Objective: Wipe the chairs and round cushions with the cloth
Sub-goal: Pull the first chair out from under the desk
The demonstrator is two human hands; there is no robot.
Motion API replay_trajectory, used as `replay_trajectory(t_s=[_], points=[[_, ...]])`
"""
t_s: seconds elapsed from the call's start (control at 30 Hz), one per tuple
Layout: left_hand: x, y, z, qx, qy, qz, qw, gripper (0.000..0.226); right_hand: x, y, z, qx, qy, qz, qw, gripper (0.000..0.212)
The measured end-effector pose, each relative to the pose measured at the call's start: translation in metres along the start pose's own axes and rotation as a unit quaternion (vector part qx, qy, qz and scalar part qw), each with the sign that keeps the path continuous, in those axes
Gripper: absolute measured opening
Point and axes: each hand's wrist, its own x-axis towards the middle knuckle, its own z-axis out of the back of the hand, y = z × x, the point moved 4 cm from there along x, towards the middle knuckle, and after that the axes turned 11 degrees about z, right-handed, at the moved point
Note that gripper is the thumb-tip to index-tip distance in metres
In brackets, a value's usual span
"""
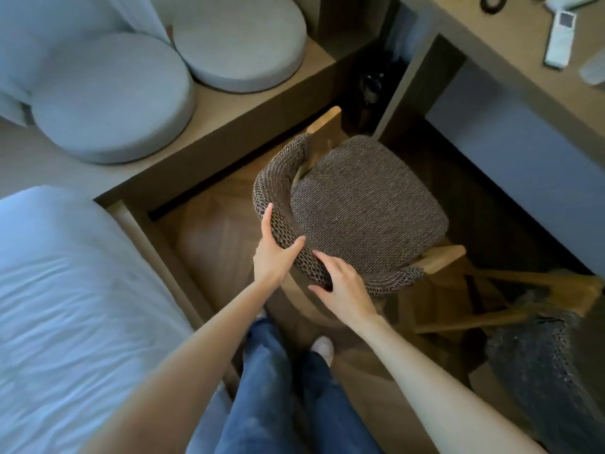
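A chair (366, 204) with a brown woven seat and a curved woven backrest on a light wooden frame stands on the wooden floor in the middle of the view. My left hand (273, 253) grips the backrest at its left curve, thumb on the inner side. My right hand (340, 283) holds the backrest just to the right, fingers over the top and thumb below. Two round grey cushions (108, 96) (242, 37) lie on a low wooden platform (229, 106) at the upper left. No cloth is in view.
A bed with white linen (75, 306) fills the left side. A desk (510, 44) runs along the upper right with a white remote (560, 37) on it. A second woven chair (543, 362) stands at the lower right. My legs in jeans are below.
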Motion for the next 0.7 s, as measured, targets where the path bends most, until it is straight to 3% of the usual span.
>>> replay_trajectory(t_s=[0.13,0.4,0.7], points=[[0.011,-0.012,0.005,0.039,-0.027,-0.004,0.999,0.077,0.007,-0.004,0.000,-0.034,0.019,0.001,0.999,0.067],[0.011,-0.011,0.013,-0.010,-0.076,0.008,0.997,0.058,0.019,0.009,0.000,-0.026,0.036,-0.017,0.999,0.065],[-0.011,0.041,0.083,-0.003,-0.097,-0.012,0.995,0.054,0.006,0.073,-0.053,0.014,0.075,0.004,0.997,0.068]])
